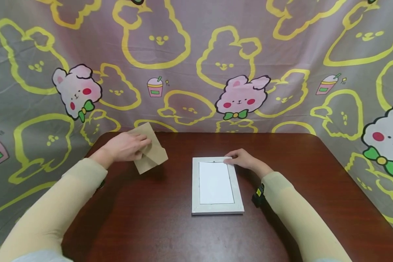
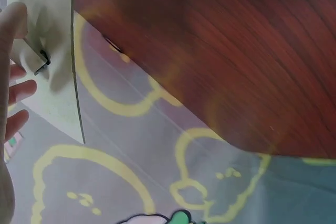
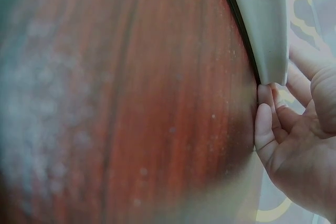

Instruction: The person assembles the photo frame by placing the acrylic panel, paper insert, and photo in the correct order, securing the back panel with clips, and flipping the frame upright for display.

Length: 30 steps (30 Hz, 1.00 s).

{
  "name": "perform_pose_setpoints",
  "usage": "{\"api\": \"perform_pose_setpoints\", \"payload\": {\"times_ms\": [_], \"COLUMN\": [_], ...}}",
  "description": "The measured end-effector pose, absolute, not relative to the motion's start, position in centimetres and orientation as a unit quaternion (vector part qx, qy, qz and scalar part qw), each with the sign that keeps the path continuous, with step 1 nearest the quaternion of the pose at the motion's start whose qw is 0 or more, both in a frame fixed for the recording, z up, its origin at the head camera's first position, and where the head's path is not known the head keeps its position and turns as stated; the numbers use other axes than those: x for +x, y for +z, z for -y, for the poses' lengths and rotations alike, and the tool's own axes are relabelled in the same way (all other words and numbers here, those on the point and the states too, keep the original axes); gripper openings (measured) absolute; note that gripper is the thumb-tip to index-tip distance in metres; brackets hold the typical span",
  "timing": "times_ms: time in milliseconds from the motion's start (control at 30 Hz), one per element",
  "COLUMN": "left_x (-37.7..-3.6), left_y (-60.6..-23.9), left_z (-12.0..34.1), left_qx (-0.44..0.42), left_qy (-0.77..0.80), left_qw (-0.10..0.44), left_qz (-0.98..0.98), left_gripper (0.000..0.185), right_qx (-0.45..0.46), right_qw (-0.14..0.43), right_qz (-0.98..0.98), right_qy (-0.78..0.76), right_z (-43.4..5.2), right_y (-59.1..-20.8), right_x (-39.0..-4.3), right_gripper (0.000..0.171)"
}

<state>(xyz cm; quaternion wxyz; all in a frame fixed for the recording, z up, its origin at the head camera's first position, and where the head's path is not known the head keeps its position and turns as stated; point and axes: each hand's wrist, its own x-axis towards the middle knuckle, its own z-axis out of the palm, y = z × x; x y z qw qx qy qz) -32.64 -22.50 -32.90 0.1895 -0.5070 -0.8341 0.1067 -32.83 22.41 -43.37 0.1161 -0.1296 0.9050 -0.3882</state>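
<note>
A curtain [image 1: 190, 54] printed with yellow rabbit outlines and pink rabbits hangs behind a dark red-brown table [image 1: 170, 233]. From the head camera I see both arms in pale sleeves reaching over the tabletop.

Frame: a white frame [image 1: 216, 185] lies flat near the middle of the table, its long side running away from me, with a plain white panel inside its border.

Right hand: the right hand [image 1: 243, 159] rests at the frame's far right corner. In the right wrist view the fingers [image 3: 265, 124] curl against that corner [image 3: 262, 24], the fingertips touching the frame's edge where it meets the wood (I read this as a light pinch on the corner, not a full grasp).

Left hand: the left hand [image 1: 126, 147] holds a brown card [image 1: 150, 153] at the far left of the table, well apart from the frame. The card is tilted, one edge raised off the wood, with the fingers laid over its upper face. In the left wrist view the card's other face [image 2: 50, 51] looks pale, a small dark clip [image 2: 42, 61] sits on it, and fingertips [image 2: 18, 90] wrap round its edge, so the grip is closed on the card.

A small black-and-yellow device [image 1: 258, 194] is strapped at the right wrist.
</note>
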Motion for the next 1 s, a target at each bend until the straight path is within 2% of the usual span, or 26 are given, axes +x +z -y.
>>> {"api": "perform_pose_setpoints", "payload": {"times_ms": [300, 633, 1000], "left_x": [-31.4, -29.8, -29.2], "left_y": [-32.2, -30.5, -30.7], "left_z": [18.7, 12.7, 8.4], "left_qx": [-0.510, -0.546, -0.581], "left_qy": [0.070, 0.084, 0.068], "left_qw": [0.208, 0.189, 0.171], "left_qz": [0.832, 0.812, 0.793], "left_gripper": [0.034, 0.035, 0.035], "right_qx": [-0.149, -0.152, -0.143], "right_qw": [0.119, 0.115, 0.107], "right_qz": [-0.902, -0.903, -0.911], "right_qy": [-0.388, -0.385, -0.373], "right_z": [-22.3, -22.4, -22.5], "right_y": [-43.3, -43.0, -43.0], "right_x": [-32.5, -32.6, -32.8], "right_gripper": [0.032, 0.030, 0.028]}}
